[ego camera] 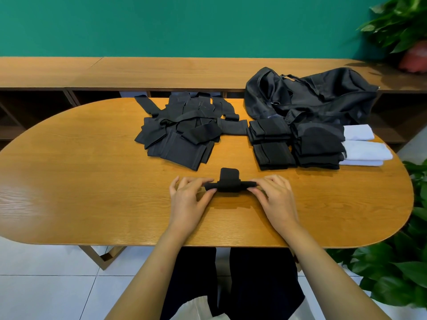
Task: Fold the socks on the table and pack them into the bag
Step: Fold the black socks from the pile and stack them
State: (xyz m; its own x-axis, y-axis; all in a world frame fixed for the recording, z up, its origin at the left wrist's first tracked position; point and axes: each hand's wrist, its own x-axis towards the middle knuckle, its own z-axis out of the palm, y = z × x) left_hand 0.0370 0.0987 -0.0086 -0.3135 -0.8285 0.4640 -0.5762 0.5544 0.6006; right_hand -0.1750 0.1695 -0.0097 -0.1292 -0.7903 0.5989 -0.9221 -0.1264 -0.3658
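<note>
Across the head view, an oval wooden table (92,181) stands on a white tiled floor (46,285). Behind it a low wooden shelf unit (138,70) runs along a teal wall (184,24). Leafy plants (392,273) crowd the right side.

At the table's far right lies a slumped black bag (323,95); its contents cannot be made out. Just in front of the bag sit stacks of folded black socks (272,144), with folded white socks (365,151) touching their right side. A loose pile of unfolded black socks (184,130) lies to the left of the stacks.

Near the front edge, a black sock (228,184) lies rolled crosswise on the table, one flap pointing away. The left hand (187,195) pinches its left end and the right hand (277,195) pinches its right end, thumb and fingertips closed on the fabric.
</note>
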